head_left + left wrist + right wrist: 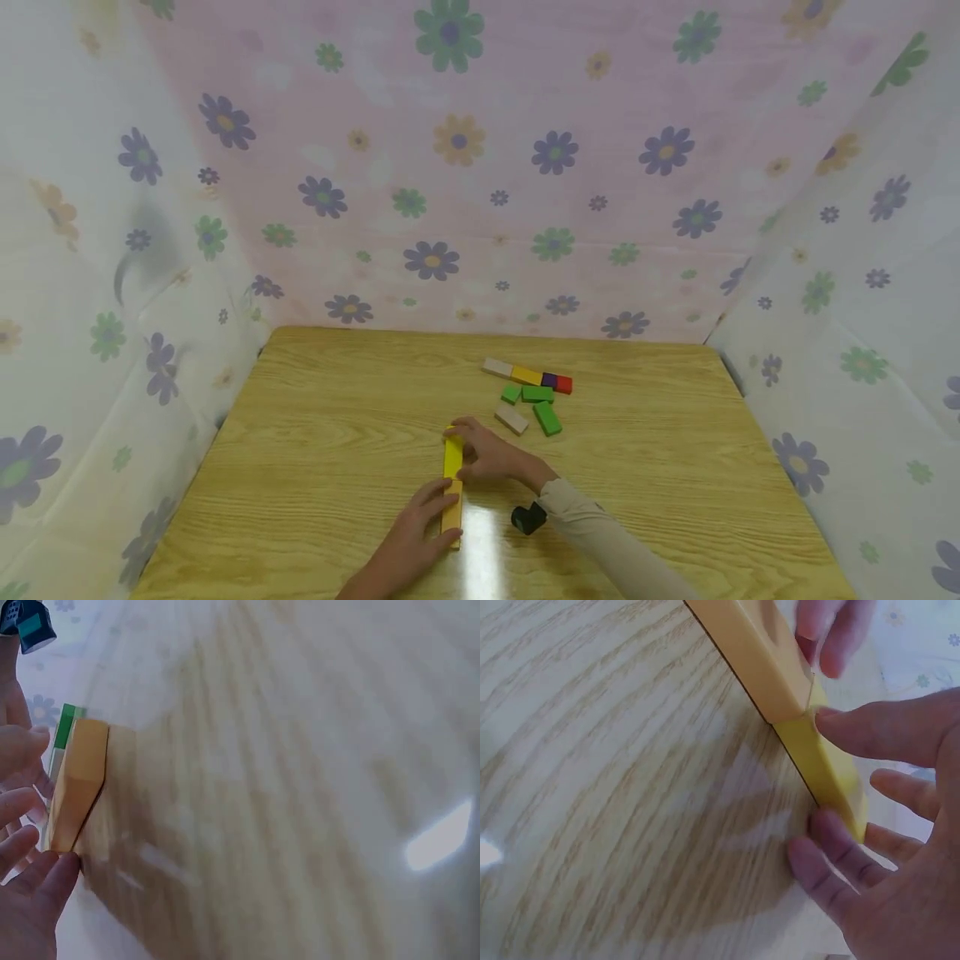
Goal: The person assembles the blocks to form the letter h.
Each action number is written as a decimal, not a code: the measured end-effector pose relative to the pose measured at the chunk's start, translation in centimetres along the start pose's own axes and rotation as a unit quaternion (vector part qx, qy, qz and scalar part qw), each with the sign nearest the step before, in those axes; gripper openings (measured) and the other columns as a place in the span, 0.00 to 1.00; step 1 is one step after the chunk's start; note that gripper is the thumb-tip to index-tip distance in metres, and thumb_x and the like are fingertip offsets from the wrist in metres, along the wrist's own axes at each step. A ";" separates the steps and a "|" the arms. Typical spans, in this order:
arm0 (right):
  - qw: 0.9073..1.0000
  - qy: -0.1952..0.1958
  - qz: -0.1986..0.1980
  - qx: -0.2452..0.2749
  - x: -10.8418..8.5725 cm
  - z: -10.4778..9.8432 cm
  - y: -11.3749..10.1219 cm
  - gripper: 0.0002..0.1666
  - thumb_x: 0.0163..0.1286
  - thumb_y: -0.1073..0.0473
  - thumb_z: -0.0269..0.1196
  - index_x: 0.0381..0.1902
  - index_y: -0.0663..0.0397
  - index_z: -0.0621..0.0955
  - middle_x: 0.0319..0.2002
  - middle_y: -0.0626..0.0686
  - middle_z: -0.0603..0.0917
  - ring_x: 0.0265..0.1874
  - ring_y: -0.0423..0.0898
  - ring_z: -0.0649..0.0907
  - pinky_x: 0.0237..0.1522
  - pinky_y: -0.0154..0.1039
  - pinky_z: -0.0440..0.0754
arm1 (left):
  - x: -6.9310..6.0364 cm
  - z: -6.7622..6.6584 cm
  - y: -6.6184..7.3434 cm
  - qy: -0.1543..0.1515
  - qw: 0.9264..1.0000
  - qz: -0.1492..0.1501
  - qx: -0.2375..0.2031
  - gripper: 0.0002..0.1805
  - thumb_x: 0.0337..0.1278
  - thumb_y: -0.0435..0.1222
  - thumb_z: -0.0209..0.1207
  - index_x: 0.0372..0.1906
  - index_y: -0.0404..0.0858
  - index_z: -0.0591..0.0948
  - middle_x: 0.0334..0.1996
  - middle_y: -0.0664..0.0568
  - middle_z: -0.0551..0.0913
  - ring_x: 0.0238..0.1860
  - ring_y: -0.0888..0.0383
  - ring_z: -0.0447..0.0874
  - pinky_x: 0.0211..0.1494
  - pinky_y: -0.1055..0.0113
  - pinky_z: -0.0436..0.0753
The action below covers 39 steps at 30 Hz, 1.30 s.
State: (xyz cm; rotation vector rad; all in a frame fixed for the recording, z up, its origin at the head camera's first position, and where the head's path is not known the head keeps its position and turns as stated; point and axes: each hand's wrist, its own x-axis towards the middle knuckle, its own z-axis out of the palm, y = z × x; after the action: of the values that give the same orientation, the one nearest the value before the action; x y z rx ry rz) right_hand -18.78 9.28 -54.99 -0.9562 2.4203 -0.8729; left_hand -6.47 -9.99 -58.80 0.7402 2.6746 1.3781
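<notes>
A yellow block [453, 457] and an orange block [452, 510] lie end to end in one line on the table. My right hand [487, 452] holds the yellow block, its fingers at the far end and its thumb near the joint. In the right wrist view the ends of the yellow block [815, 759] and the orange block [761, 656] touch. My left hand [408, 537] grips the orange block, thumb at the near end and fingers along its left side and top; the left wrist view shows the thumb against the end of the orange block [81, 769].
Beyond my right hand lie several green blocks [537, 394], a loose plain wood block [512, 418], and a row of plain wood, orange [527, 376], purple and red [564, 384] blocks. Flowered cloth [450, 200] hangs behind and beside the table. A dark object [528, 518] is by the right forearm.
</notes>
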 end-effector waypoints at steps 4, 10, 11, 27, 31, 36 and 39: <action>0.999 0.021 0.001 -0.041 -0.3 -0.5 0.1 0.36 0.62 0.60 0.66 0.66 0.55 0.67 0.68 0.61 0.59 0.55 0.51 0.74 0.52 0.42 0.76 | 1.1 -0.7 0.0 0.002 1.000 0.018 0.019 0.26 0.60 0.42 0.62 0.60 0.35 0.75 0.68 0.47 0.63 0.65 0.44 0.65 0.59 0.50 0.74; 0.999 0.047 -0.006 -0.020 -0.8 -2.0 -0.6 0.30 0.65 0.64 0.62 0.64 0.59 0.69 0.66 0.63 0.62 0.43 0.51 0.78 0.41 0.37 0.79 | 2.5 -1.3 -0.6 -0.018 0.998 0.038 0.048 0.28 0.58 0.42 0.63 0.62 0.35 0.74 0.70 0.46 0.60 0.67 0.44 0.60 0.60 0.48 0.72; 0.999 0.049 -0.005 -0.016 -0.9 -2.3 -0.8 0.29 0.65 0.65 0.62 0.64 0.59 0.69 0.66 0.62 0.62 0.43 0.51 0.79 0.40 0.37 0.79 | 2.6 -1.3 -0.7 -0.023 0.998 0.038 0.051 0.28 0.58 0.42 0.63 0.62 0.36 0.73 0.70 0.46 0.60 0.68 0.44 0.59 0.61 0.48 0.71; 0.997 0.079 -0.023 -0.004 -3.2 -6.3 -1.4 0.25 0.66 0.65 0.59 0.61 0.57 0.70 0.62 0.59 0.67 0.44 0.60 0.78 0.41 0.49 0.79 | 3.1 -0.8 -1.1 -0.035 0.998 0.030 0.038 0.24 0.62 0.37 0.60 0.60 0.29 0.74 0.68 0.41 0.62 0.69 0.41 0.57 0.62 0.48 0.69; 0.996 0.085 -0.027 -0.010 -3.7 -7.1 -1.3 0.24 0.67 0.64 0.58 0.61 0.59 0.70 0.61 0.61 0.68 0.42 0.59 0.78 0.40 0.52 0.79 | 3.1 -0.7 -0.9 -0.030 0.999 0.034 0.027 0.24 0.61 0.35 0.60 0.60 0.27 0.74 0.68 0.39 0.62 0.69 0.40 0.56 0.62 0.49 0.69; 0.996 0.085 -0.004 -0.038 -4.2 -7.7 -0.8 0.22 0.70 0.59 0.57 0.61 0.55 0.70 0.62 0.59 0.68 0.43 0.55 0.78 0.41 0.45 0.78 | 2.9 -0.4 -0.8 -0.017 0.999 0.038 0.016 0.24 0.61 0.32 0.60 0.60 0.25 0.73 0.68 0.38 0.61 0.69 0.40 0.55 0.61 0.49 0.69; 0.996 0.086 0.001 -0.027 -4.6 -7.9 -0.5 0.22 0.71 0.60 0.55 0.62 0.56 0.70 0.63 0.60 0.66 0.44 0.56 0.78 0.42 0.46 0.78 | 2.9 -0.3 -0.8 -0.013 0.999 0.036 0.013 0.24 0.61 0.32 0.60 0.60 0.25 0.72 0.69 0.38 0.60 0.69 0.40 0.54 0.61 0.50 0.69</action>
State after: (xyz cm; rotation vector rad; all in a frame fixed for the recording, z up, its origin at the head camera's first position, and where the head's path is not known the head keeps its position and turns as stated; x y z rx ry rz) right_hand -19.79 15.45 -48.28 -0.9327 2.6016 -0.9266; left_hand -9.40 -9.39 -58.77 0.8590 2.6754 1.3417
